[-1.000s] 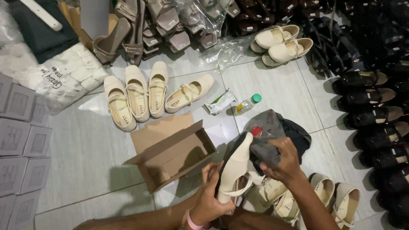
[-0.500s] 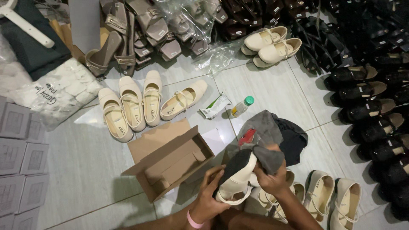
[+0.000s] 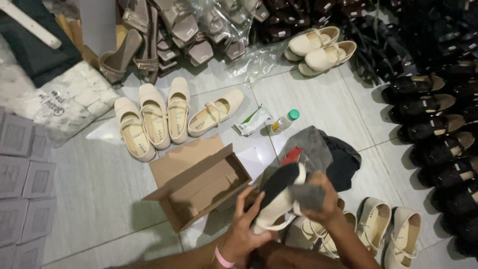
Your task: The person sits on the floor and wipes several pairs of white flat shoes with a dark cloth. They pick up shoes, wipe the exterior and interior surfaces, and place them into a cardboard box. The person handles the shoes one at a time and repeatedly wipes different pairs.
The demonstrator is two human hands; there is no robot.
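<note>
Two hands work on one cream shoe [image 3: 275, 206] at lower centre of the frame. Left hand [image 3: 244, 231] grips the shoe from below, fingers curled around its heel end, sole turned up and dark. Right hand [image 3: 321, 201] presses a grey cloth [image 3: 304, 195] against the upper part of the shoe, fingers closed on the cloth. Judged step: wiping the shoe clean, sole or edge under attention.

Open cardboard box [image 3: 201, 187] lies just left of the hands on the tiled floor [image 3: 94, 194], empty as far as can be seen. Four cream shoes [image 3: 172, 119] lie in a row above the box. A small bottle [image 3: 285, 121] with green cap and a sachet [image 3: 253, 121] lie at centre, near a heap of grey and dark cloth [image 3: 328, 154]. More cream shoes [image 3: 388, 234] lie at lower right, just beside the right forearm. Black shoes [image 3: 433, 124] fill the right edge.

Judged requirement for a further move: steady hold by the left hand while the cloth travels along the shoe; turning the shoe would need a regrip.
</note>
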